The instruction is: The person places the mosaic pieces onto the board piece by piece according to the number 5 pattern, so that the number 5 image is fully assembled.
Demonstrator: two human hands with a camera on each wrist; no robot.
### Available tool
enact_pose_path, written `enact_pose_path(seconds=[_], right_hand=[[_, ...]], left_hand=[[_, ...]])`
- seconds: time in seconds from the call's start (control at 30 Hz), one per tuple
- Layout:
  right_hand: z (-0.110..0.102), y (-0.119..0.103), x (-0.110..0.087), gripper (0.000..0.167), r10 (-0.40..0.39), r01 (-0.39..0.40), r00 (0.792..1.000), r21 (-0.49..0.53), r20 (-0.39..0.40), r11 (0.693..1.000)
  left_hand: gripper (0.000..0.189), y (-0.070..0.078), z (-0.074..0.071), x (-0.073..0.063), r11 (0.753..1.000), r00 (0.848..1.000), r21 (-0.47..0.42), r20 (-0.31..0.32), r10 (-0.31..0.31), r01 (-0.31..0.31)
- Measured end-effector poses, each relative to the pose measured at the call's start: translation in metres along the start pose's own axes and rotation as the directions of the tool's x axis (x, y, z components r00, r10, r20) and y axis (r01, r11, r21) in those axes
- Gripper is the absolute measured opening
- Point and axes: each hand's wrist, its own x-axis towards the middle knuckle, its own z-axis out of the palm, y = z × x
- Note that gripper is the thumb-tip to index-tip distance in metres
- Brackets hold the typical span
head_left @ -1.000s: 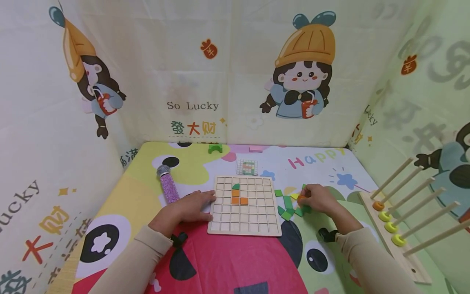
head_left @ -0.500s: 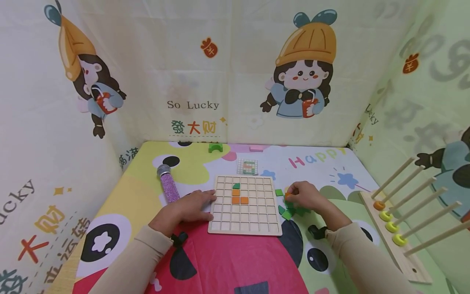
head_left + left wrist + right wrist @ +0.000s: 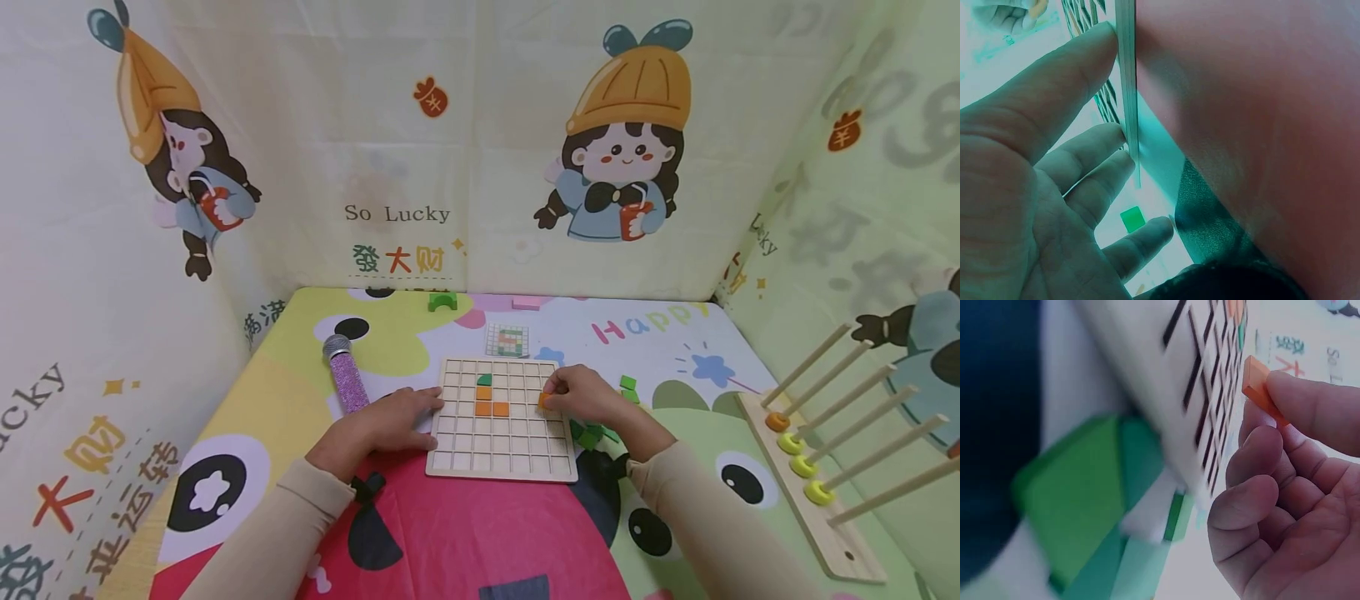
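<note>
A square wooden grid board (image 3: 465, 464) lies in the middle of the table. On it sit a rounded green tile (image 3: 484, 379) and several orange tiles (image 3: 483, 407), grouped left of centre. My left hand (image 3: 384, 427) rests at the board's left edge, its fingers extended and touching the rim, as the left wrist view also shows. Over the board's right side, my right hand (image 3: 588, 397) pinches an orange tile (image 3: 1261, 390) between thumb and fingers. Loose green tiles (image 3: 590, 436) lie just right of the board, partly hidden by the right hand and wrist.
A small printed grid card (image 3: 507, 339) lies behind the board. To the left is a purple glittery microphone (image 3: 348, 379). A wooden peg stand (image 3: 813, 500) with rings is at far right. A green arch block (image 3: 442, 302) and a pink block (image 3: 526, 303) stand at the back.
My right hand has moved left from the loose tiles to above the board's right side, carrying the orange tile. The left hand stays at the board's edge.
</note>
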Motion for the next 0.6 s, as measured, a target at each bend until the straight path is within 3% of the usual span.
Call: enact_pose_path(seconds=[0.33, 0.6], right_hand=[[0.014, -0.024, 0.016, 0.006, -0.079, 0.083, 0.995, -0.061, 0.064, 0.995], [0.022, -0.024, 0.022, 0.005, -0.084, 0.089, 0.993, -0.062, 0.082, 0.994]], left_hand=[[0.067, -0.001, 0.000, 0.003, 1.000, 1.000, 0.002, -0.004, -0.019, 0.019], [0.068, -0.001, 0.000, 0.003, 1.000, 1.000, -0.001, 0.008, -0.020, 0.020]])
